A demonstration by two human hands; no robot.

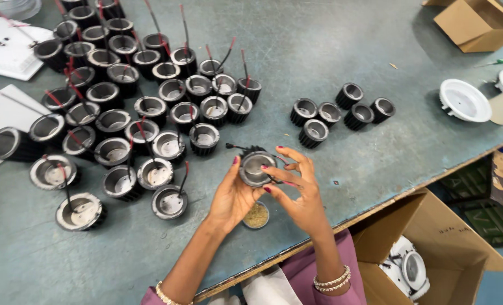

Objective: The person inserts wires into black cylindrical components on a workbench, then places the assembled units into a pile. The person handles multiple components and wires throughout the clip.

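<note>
Both my hands hold one black finned round housing (255, 167) with a grey metal inside, above the table's near edge. My left hand (233, 195) cups it from the left and below. My right hand (298, 189) has its fingers on the rim from the right. A thin black wire sticks out of the housing to the upper left. A small round cup of tiny brass-coloured screws (256, 215) sits on the table just below my hands.
Many black finned housings with red and black wires (127, 107) crowd the grey-green table (330, 39) at left. Several wireless housings (342, 110) lie at centre right. A white round fitting (464, 100) is far right. Open cardboard boxes stand at lower right (432, 248) and top right (477, 22).
</note>
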